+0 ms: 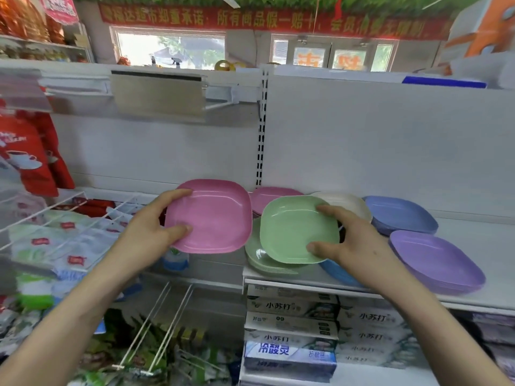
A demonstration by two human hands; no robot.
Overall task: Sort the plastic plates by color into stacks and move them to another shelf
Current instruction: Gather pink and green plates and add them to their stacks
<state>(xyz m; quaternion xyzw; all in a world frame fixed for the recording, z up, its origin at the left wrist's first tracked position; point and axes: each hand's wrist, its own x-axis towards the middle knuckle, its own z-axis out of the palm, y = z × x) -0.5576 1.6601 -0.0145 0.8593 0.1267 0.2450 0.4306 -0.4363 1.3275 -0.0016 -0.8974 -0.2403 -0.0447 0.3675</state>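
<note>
1. Left hand (152,232) pinches the pink plate (209,215) by its left rim, held above the shelf (473,238).
2. Right hand (352,240) pinches the green plate (295,229) by its right rim, over the green stack (257,260).
3. Plates appear light, stiff and smooth; rim grips suit them.

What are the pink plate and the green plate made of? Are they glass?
The pink plate looks like plastic: smooth, slightly glossy, solid colour, soft light streaks near its rim. The green plate looks the same, probably plastic too, not glass, since nothing shows through it.
</note>
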